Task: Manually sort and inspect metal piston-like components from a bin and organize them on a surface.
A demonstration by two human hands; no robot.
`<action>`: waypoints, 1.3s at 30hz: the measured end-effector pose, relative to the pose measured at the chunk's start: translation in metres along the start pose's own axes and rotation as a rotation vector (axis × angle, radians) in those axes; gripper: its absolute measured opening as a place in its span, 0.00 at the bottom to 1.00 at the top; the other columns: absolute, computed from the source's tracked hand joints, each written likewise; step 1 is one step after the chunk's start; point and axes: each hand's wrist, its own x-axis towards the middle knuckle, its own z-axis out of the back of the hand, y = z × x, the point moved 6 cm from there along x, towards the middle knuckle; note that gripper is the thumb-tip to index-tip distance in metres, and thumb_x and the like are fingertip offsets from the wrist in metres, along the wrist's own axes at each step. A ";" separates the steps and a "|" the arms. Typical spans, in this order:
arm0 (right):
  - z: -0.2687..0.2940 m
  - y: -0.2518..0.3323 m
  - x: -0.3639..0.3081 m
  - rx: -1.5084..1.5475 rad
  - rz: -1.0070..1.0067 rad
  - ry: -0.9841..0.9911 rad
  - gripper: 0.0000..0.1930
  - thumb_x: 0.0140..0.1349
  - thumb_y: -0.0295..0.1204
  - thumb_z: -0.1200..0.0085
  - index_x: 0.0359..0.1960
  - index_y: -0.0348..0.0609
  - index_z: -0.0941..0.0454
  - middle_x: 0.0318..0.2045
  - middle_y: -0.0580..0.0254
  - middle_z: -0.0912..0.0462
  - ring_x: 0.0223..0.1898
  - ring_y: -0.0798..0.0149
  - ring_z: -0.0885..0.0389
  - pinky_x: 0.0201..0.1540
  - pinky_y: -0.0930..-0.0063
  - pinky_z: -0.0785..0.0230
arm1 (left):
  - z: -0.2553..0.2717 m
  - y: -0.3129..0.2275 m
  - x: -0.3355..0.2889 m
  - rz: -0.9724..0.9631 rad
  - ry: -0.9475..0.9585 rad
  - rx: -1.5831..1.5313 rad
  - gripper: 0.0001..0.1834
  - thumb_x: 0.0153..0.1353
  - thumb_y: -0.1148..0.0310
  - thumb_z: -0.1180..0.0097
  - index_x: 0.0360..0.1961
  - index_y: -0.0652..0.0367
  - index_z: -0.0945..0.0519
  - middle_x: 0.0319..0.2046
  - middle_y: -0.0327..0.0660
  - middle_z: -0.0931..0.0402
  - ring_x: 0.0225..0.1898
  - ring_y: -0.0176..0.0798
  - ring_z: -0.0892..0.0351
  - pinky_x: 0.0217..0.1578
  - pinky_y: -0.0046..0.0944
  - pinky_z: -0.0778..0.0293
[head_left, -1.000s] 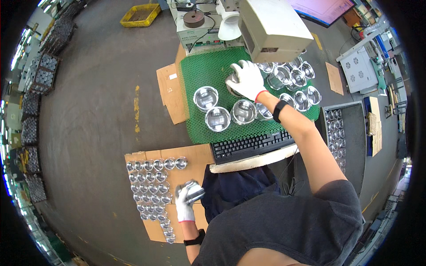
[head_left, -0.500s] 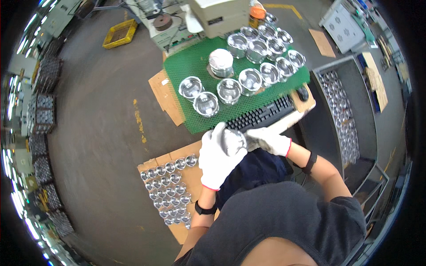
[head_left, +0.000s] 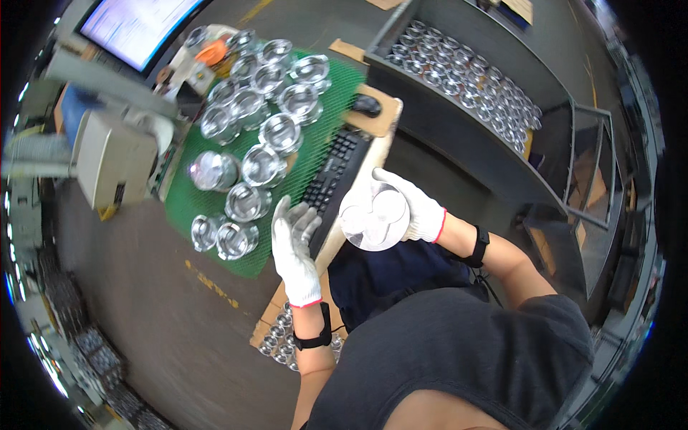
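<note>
In my gloved right hand [head_left: 419, 208] is a shiny metal piston [head_left: 374, 221], held by its side in front of my lap. Its flat round crown with shallow rounded recesses faces up. My gloved left hand [head_left: 295, 247] holds nothing, its fingers apart and raised beside the keyboard [head_left: 334, 166]. Several more pistons [head_left: 263, 165] stand with their hollow ends up on a green mesh mat [head_left: 188, 210] to the left. Among them, one piston [head_left: 213, 170] stands the other way up, with its closed top showing.
A computer mouse [head_left: 367, 105] lies beyond the keyboard. On the right, a dark metal cart [head_left: 459, 154] carries rows of pistons. Cardboard [head_left: 269, 319] with more pistons lies below my left forearm. A beige box-shaped device [head_left: 115, 161] and a lit monitor [head_left: 140, 29] are at far left.
My left hand has let go of the piston and moved left with its fingers opened. The piston is now in my right hand, crown up. My view has turned right toward the cart.
</note>
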 end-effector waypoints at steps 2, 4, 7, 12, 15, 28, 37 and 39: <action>0.014 0.025 -0.024 0.094 0.057 -0.040 0.24 0.70 0.49 0.49 0.48 0.37 0.20 0.45 0.53 0.14 0.47 0.55 0.15 0.54 0.59 0.22 | -0.027 0.017 -0.001 0.047 0.025 0.114 0.33 0.74 0.50 0.56 0.69 0.67 0.37 0.57 0.57 0.30 0.56 0.51 0.24 0.57 0.48 0.27; 0.027 0.055 -0.050 0.196 0.046 0.227 0.26 0.70 0.50 0.49 0.47 0.34 0.20 0.40 0.52 0.14 0.41 0.55 0.13 0.47 0.63 0.19 | -0.060 0.048 0.004 0.135 0.066 0.176 0.34 0.74 0.49 0.54 0.68 0.66 0.37 0.55 0.54 0.29 0.55 0.51 0.25 0.56 0.48 0.27; 0.083 0.110 -0.103 0.220 0.260 0.012 0.25 0.68 0.52 0.47 0.43 0.38 0.16 0.37 0.55 0.13 0.38 0.58 0.14 0.45 0.63 0.21 | -0.122 0.094 0.013 0.172 0.157 0.398 0.31 0.74 0.51 0.53 0.67 0.66 0.34 0.53 0.51 0.26 0.54 0.46 0.24 0.55 0.44 0.26; 0.229 0.232 -0.228 0.249 0.553 -0.109 0.25 0.64 0.51 0.41 0.45 0.39 0.17 0.42 0.55 0.13 0.45 0.55 0.14 0.57 0.56 0.25 | -0.313 0.197 0.018 0.088 0.479 0.843 0.24 0.71 0.63 0.48 0.63 0.65 0.28 0.58 0.50 0.26 0.61 0.45 0.27 0.62 0.42 0.33; 0.316 0.323 -0.321 0.301 0.759 -0.304 0.23 0.66 0.48 0.43 0.48 0.39 0.18 0.43 0.53 0.13 0.46 0.54 0.14 0.59 0.55 0.26 | -0.424 0.294 0.028 -0.261 0.803 1.247 0.24 0.65 0.62 0.41 0.59 0.61 0.24 0.56 0.52 0.24 0.60 0.54 0.28 0.63 0.48 0.34; 0.716 0.508 -0.416 -0.564 0.300 -0.819 0.08 0.58 0.27 0.42 0.37 0.39 0.15 0.32 0.62 0.14 0.32 0.67 0.20 0.37 0.73 0.28 | -0.582 0.544 0.076 -0.230 0.720 2.018 0.16 0.62 0.56 0.45 0.39 0.55 0.13 0.37 0.44 0.15 0.43 0.45 0.18 0.58 0.48 0.33; 0.814 0.505 -0.333 -1.630 -0.126 -1.086 0.16 0.61 0.38 0.48 0.43 0.43 0.14 0.46 0.47 0.16 0.49 0.48 0.17 0.54 0.59 0.26 | -0.576 0.549 0.079 -0.398 0.748 1.968 0.11 0.60 0.65 0.46 0.34 0.57 0.14 0.35 0.46 0.15 0.38 0.49 0.18 0.54 0.50 0.29; 0.832 0.512 -0.326 -1.632 -0.121 -1.137 0.16 0.62 0.38 0.48 0.43 0.44 0.15 0.46 0.47 0.16 0.49 0.47 0.17 0.55 0.58 0.26 | -0.572 0.550 0.080 -0.392 0.763 1.972 0.11 0.60 0.66 0.46 0.34 0.58 0.14 0.35 0.47 0.16 0.39 0.50 0.18 0.55 0.51 0.29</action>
